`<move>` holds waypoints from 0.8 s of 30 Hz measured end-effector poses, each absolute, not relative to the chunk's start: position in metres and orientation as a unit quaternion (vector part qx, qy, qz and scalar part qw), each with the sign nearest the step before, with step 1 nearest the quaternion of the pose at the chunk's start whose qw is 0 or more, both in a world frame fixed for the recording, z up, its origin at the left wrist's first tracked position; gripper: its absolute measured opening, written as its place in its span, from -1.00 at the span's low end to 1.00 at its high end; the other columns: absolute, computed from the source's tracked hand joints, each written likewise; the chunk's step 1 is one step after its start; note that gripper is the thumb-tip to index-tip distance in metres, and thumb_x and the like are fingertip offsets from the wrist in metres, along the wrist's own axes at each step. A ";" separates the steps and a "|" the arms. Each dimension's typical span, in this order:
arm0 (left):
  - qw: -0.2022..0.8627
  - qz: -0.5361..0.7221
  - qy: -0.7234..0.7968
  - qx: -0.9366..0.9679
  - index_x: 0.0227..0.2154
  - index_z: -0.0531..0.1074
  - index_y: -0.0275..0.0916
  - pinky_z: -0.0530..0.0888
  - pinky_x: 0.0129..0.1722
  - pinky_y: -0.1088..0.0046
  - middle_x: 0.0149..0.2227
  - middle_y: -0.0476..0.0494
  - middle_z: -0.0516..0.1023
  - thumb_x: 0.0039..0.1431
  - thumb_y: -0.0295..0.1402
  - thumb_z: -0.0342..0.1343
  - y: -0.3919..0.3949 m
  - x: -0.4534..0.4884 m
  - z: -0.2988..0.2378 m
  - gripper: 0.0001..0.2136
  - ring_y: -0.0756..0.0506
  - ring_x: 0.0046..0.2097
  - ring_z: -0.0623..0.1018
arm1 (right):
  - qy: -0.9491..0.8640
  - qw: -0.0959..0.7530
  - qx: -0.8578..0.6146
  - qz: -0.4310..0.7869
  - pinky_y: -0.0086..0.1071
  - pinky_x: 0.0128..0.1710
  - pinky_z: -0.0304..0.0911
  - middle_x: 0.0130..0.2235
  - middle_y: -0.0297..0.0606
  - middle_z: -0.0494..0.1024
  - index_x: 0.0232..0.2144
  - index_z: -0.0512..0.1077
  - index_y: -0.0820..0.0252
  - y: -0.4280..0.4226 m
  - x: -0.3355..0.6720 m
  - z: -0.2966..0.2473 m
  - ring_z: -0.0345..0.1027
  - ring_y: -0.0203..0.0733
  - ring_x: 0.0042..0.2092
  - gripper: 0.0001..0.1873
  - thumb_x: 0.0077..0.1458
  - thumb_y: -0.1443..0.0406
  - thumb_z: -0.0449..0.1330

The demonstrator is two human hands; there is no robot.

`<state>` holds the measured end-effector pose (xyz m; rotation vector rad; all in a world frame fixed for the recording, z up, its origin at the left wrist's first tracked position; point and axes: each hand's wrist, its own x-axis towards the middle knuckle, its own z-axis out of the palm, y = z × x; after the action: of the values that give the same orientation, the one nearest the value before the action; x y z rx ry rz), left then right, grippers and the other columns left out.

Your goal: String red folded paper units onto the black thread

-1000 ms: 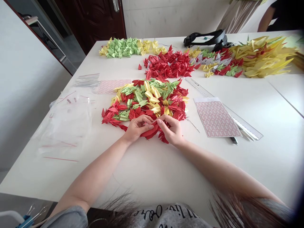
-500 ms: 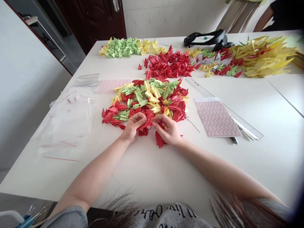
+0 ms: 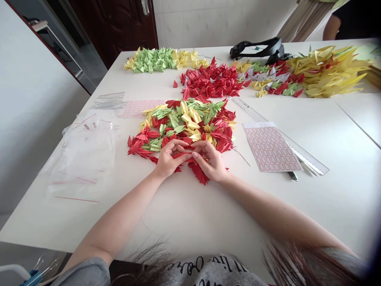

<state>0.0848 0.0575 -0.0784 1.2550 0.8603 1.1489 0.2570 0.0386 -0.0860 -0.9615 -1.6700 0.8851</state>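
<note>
My left hand [image 3: 169, 159] pinches a red folded paper piece [image 3: 185, 155], thumb pointing right along it. From the other side my right hand [image 3: 209, 161] has thumb and fingers closed on the same piece, so the fingertips of both hands almost meet. Other red folded papers [image 3: 199, 173] hang or lie just below the right hand. Right behind the hands spreads a heap of red, green and yellow folded paper pieces [image 3: 190, 123]. A thin needle-like rod [image 3: 242, 156] lies to the right of the heap.
Clear plastic bags [image 3: 83, 155] lie at the left. A label sheet [image 3: 272, 147] rests over a clear ruler [image 3: 309, 157] on the right. Farther back are a red paper pile [image 3: 212, 79], a green pile [image 3: 154, 59], yellow papers [image 3: 330, 73] and a black headset [image 3: 258, 48].
My left thumb has straightened and moved right, bringing both hands' fingertips together on the red paper. The red piece sits flatter and is more covered by the fingers.
</note>
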 end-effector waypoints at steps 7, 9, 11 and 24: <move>0.657 0.476 0.357 0.463 -0.26 0.43 -0.25 0.55 -0.31 0.41 -0.41 -0.06 0.62 -0.13 -0.18 0.42 0.061 0.083 -0.084 -0.59 -0.07 -0.41 0.61 | -0.681 0.539 -0.433 0.240 -0.34 -0.25 0.38 -0.25 -0.22 0.53 -0.20 0.35 0.14 0.041 0.255 -0.084 0.44 -0.23 -0.25 -0.88 0.30 0.28 0.03; 0.650 0.489 0.361 0.456 -0.27 0.46 -0.25 0.56 -0.33 0.39 -0.43 -0.06 0.61 -0.09 -0.18 0.40 0.062 0.082 -0.086 -0.63 -0.10 -0.41 0.62 | -0.705 0.527 -0.419 0.225 -0.33 -0.22 0.39 -0.25 -0.23 0.54 -0.19 0.38 0.13 0.042 0.256 -0.083 0.45 -0.22 -0.23 -0.88 0.29 0.30 0.05; 0.639 0.500 0.363 0.458 -0.23 0.49 -0.25 0.56 -0.34 0.39 -0.44 -0.06 0.61 -0.02 -0.19 0.36 0.063 0.081 -0.088 -0.66 -0.10 -0.40 0.62 | -0.730 0.515 -0.399 0.206 -0.32 -0.19 0.40 -0.23 -0.23 0.54 -0.16 0.40 0.12 0.043 0.257 -0.083 0.45 -0.20 -0.20 -0.88 0.24 0.29 0.13; 0.542 0.510 0.380 0.549 -0.25 0.61 -0.22 0.45 0.01 0.38 -0.18 -0.14 0.63 0.19 -0.33 0.06 0.061 0.078 -0.088 -0.77 -0.15 -0.04 0.56 | -0.719 0.508 -0.404 0.250 -0.28 -0.19 0.37 -0.26 -0.25 0.48 -0.28 0.35 0.14 0.046 0.257 -0.088 0.39 -0.19 -0.21 -0.93 0.14 0.35 0.18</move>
<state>0.0776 0.0609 -0.0885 1.3037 0.9027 1.2104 0.2569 0.0458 -0.0879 -0.9745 -1.7326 0.6020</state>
